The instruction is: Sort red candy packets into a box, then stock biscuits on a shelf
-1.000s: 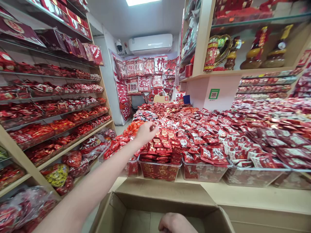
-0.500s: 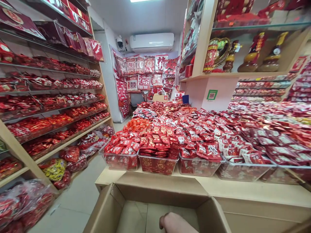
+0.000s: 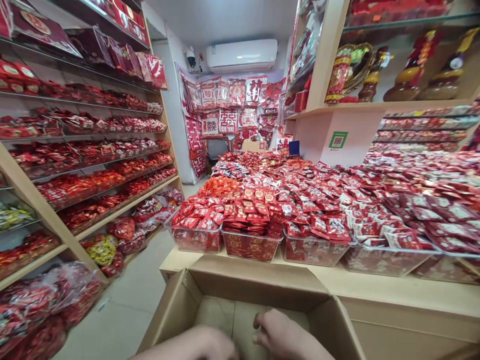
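Observation:
An open cardboard box (image 3: 330, 320) sits at the bottom of the view, below the counter edge. Both my hands are over its opening. My left hand (image 3: 204, 345) comes in from the lower left with its back to the camera, so its fingers and palm are hidden. My right hand (image 3: 279, 332) lies beside it, fingers curled downward, and what it grips is not visible. The box floor (image 3: 221, 312) between and beyond the hands looks bare. Just past the box, clear trays (image 3: 249, 245) heaped with red sweet packets (image 3: 255, 200) line the counter.
A wooden counter (image 3: 393, 290) carries many trays of red packets. Shelves (image 3: 93, 165) of red packets run along the left wall, with bagged goods (image 3: 101, 247) on the lowest shelf. A narrow tiled aisle (image 3: 123, 310) runs between. Ornate bottles (image 3: 408, 75) stand on the upper right shelf.
My left hand has left the packet trays, gone out of view, and now is down over the box beside my right hand. The view has shifted slightly right and down.

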`<act>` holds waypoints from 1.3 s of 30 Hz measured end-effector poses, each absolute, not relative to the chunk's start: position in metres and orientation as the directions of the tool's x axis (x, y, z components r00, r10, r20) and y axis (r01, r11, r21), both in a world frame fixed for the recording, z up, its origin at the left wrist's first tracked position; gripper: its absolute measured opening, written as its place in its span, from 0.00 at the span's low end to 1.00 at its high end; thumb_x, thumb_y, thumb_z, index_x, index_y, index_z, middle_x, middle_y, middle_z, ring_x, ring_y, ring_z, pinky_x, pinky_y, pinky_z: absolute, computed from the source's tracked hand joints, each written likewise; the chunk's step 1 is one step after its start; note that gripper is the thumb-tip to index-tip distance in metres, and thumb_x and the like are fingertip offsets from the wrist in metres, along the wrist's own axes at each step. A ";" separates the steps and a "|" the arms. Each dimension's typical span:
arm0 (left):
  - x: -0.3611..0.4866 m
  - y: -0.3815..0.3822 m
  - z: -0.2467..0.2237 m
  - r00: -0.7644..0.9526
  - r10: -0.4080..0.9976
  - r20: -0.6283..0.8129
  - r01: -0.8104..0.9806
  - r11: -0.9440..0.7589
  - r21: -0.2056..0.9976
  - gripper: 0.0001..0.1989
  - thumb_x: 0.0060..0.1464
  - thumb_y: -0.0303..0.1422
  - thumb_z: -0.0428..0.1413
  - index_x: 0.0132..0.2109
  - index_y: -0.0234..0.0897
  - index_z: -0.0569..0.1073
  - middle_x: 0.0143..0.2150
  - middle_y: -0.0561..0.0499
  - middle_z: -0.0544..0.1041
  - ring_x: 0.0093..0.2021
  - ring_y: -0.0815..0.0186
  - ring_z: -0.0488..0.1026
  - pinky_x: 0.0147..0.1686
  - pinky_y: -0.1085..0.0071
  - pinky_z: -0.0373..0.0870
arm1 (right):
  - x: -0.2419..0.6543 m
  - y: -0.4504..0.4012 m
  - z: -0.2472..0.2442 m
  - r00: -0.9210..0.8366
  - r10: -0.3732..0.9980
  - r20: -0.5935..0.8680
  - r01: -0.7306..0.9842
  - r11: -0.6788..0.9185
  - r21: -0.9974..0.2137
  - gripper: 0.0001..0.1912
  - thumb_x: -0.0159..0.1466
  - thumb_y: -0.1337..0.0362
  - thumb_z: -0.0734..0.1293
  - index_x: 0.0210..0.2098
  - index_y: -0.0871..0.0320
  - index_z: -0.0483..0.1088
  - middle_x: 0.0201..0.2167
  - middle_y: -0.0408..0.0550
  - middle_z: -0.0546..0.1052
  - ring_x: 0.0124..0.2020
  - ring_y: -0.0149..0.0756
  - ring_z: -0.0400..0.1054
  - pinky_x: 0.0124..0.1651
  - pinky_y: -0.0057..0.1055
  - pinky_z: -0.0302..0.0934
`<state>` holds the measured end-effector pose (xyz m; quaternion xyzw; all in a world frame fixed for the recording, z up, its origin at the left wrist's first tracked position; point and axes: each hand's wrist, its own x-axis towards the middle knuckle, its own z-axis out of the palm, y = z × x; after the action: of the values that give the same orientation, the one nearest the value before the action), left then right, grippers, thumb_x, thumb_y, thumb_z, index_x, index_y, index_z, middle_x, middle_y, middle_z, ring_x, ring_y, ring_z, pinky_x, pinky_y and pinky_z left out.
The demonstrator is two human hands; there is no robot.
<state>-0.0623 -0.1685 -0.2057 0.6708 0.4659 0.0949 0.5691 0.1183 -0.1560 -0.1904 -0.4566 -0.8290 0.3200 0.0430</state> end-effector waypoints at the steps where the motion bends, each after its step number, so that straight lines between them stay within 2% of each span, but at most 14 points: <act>1: -0.065 -0.164 -0.200 0.590 0.674 -0.445 0.505 0.122 0.854 0.08 0.41 0.34 0.59 0.30 0.37 0.71 0.25 0.55 0.72 0.22 0.70 0.68 0.21 0.73 0.66 | 0.119 -0.154 -0.185 -0.608 0.767 -0.207 0.677 0.364 -0.639 0.13 0.57 0.59 0.58 0.32 0.60 0.71 0.29 0.53 0.75 0.31 0.38 0.70 0.31 0.30 0.60; 3: -0.068 -0.160 -0.182 0.653 0.620 -0.435 0.375 0.233 0.897 0.12 0.37 0.35 0.61 0.31 0.38 0.70 0.24 0.56 0.72 0.20 0.72 0.68 0.21 0.74 0.64 | 0.121 -0.152 -0.174 -0.678 0.708 -0.198 0.506 0.253 -0.825 0.19 0.61 0.54 0.53 0.33 0.60 0.68 0.26 0.49 0.74 0.25 0.33 0.69 0.26 0.27 0.60; 5: -0.065 -0.159 -0.161 0.607 0.741 -0.288 0.105 0.284 0.953 0.16 0.41 0.36 0.59 0.38 0.38 0.67 0.30 0.54 0.73 0.26 0.72 0.70 0.26 0.75 0.66 | 0.121 -0.151 -0.165 -0.719 0.675 -0.164 0.272 0.057 -0.960 0.20 0.59 0.51 0.56 0.40 0.60 0.63 0.27 0.46 0.73 0.22 0.30 0.68 0.23 0.26 0.61; 7: -0.056 -0.157 -0.143 0.499 0.856 -0.134 -0.089 0.204 0.975 0.18 0.43 0.35 0.58 0.42 0.37 0.64 0.37 0.50 0.73 0.33 0.70 0.71 0.31 0.74 0.66 | 0.119 -0.149 -0.161 -0.687 0.723 -0.075 0.052 -0.055 -0.997 0.23 0.55 0.52 0.63 0.45 0.60 0.58 0.26 0.44 0.72 0.21 0.29 0.67 0.24 0.27 0.63; 11: -0.030 -0.149 -0.128 0.260 0.966 -0.007 -0.256 0.076 0.964 0.18 0.43 0.34 0.58 0.41 0.35 0.63 0.39 0.48 0.72 0.36 0.68 0.70 0.33 0.73 0.67 | 0.116 -0.144 -0.162 -0.462 0.886 0.053 -0.148 -0.018 -0.989 0.22 0.52 0.55 0.66 0.43 0.58 0.58 0.21 0.39 0.69 0.18 0.28 0.66 0.21 0.27 0.63; 17: -0.018 -0.139 -0.137 0.184 0.982 -0.030 -0.215 0.070 0.974 0.17 0.42 0.38 0.58 0.37 0.34 0.64 0.31 0.51 0.72 0.26 0.72 0.68 0.23 0.77 0.65 | 0.119 -0.141 -0.161 -0.270 0.960 0.079 -0.095 0.055 -0.994 0.17 0.54 0.55 0.64 0.37 0.60 0.65 0.16 0.38 0.67 0.14 0.25 0.61 0.14 0.22 0.58; 21: -0.020 -0.144 -0.140 0.149 0.986 -0.079 -0.202 0.108 0.973 0.16 0.46 0.42 0.54 0.37 0.35 0.64 0.31 0.52 0.71 0.27 0.73 0.69 0.19 0.80 0.63 | 0.122 -0.140 -0.156 -0.172 0.979 0.105 -0.142 0.081 -0.986 0.13 0.52 0.58 0.66 0.33 0.59 0.67 0.16 0.39 0.66 0.15 0.26 0.60 0.15 0.24 0.60; 24: -0.023 -0.150 -0.140 0.062 0.989 -0.132 -0.221 0.142 0.965 0.15 0.46 0.44 0.52 0.32 0.36 0.61 0.23 0.57 0.67 0.21 0.75 0.66 0.14 0.83 0.55 | 0.126 -0.140 -0.156 -0.081 0.946 0.315 -0.020 0.314 -0.949 0.09 0.54 0.62 0.65 0.34 0.57 0.67 0.26 0.44 0.68 0.21 0.29 0.65 0.20 0.28 0.64; 27: -0.027 -0.155 -0.140 0.070 0.982 -0.176 -0.275 0.189 0.943 0.17 0.46 0.46 0.52 0.28 0.37 0.57 0.17 0.62 0.59 0.13 0.79 0.56 0.10 0.84 0.46 | 0.126 -0.141 -0.159 -0.138 0.776 0.616 0.242 0.629 -0.739 0.11 0.53 0.69 0.65 0.37 0.55 0.68 0.34 0.49 0.68 0.33 0.35 0.66 0.32 0.33 0.65; 30: -0.028 -0.158 -0.139 0.127 0.977 -0.170 -0.288 0.200 0.937 0.15 0.44 0.40 0.57 0.33 0.38 0.59 0.17 0.62 0.60 0.13 0.80 0.55 0.11 0.84 0.50 | 0.122 -0.145 -0.164 -0.249 0.655 0.713 0.318 0.751 -0.579 0.16 0.54 0.74 0.63 0.41 0.53 0.67 0.35 0.50 0.68 0.38 0.37 0.65 0.38 0.34 0.64; 32: -0.027 -0.160 -0.139 0.132 0.984 -0.123 -0.329 0.161 0.931 0.17 0.42 0.34 0.59 0.38 0.38 0.61 0.23 0.58 0.68 0.19 0.77 0.64 0.19 0.81 0.61 | 0.119 -0.147 -0.167 -0.266 0.659 0.704 0.296 0.750 -0.591 0.16 0.55 0.74 0.61 0.42 0.53 0.67 0.38 0.51 0.68 0.40 0.37 0.64 0.41 0.34 0.63; 34: -0.027 -0.159 -0.140 0.110 0.993 -0.040 -0.377 0.079 0.923 0.18 0.42 0.31 0.59 0.40 0.37 0.61 0.31 0.54 0.71 0.28 0.72 0.69 0.30 0.74 0.67 | 0.116 -0.149 -0.168 -0.205 0.728 0.654 0.243 0.685 -0.687 0.14 0.57 0.72 0.60 0.41 0.53 0.67 0.40 0.51 0.68 0.43 0.37 0.63 0.44 0.35 0.61; 37: -0.028 -0.157 -0.143 0.088 0.994 0.068 -0.340 -0.034 0.940 0.18 0.43 0.30 0.58 0.41 0.38 0.60 0.32 0.54 0.72 0.31 0.70 0.70 0.35 0.70 0.67 | 0.113 -0.151 -0.167 -0.106 0.913 0.393 0.044 0.399 -0.916 0.11 0.59 0.64 0.60 0.42 0.54 0.66 0.37 0.49 0.71 0.38 0.35 0.66 0.42 0.34 0.62; 39: -0.028 -0.156 -0.145 0.093 0.989 0.115 -0.273 -0.085 0.958 0.18 0.43 0.30 0.58 0.42 0.39 0.60 0.31 0.54 0.72 0.31 0.71 0.69 0.36 0.71 0.67 | 0.112 -0.151 -0.165 -0.150 0.972 0.182 -0.105 0.167 -0.980 0.12 0.60 0.59 0.59 0.40 0.55 0.67 0.32 0.46 0.73 0.32 0.33 0.67 0.38 0.32 0.63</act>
<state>-0.0280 -0.1562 -0.1452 0.4787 0.3739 0.5599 0.5635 0.1115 -0.1515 -0.1648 -0.3891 -0.5570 0.5147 0.5229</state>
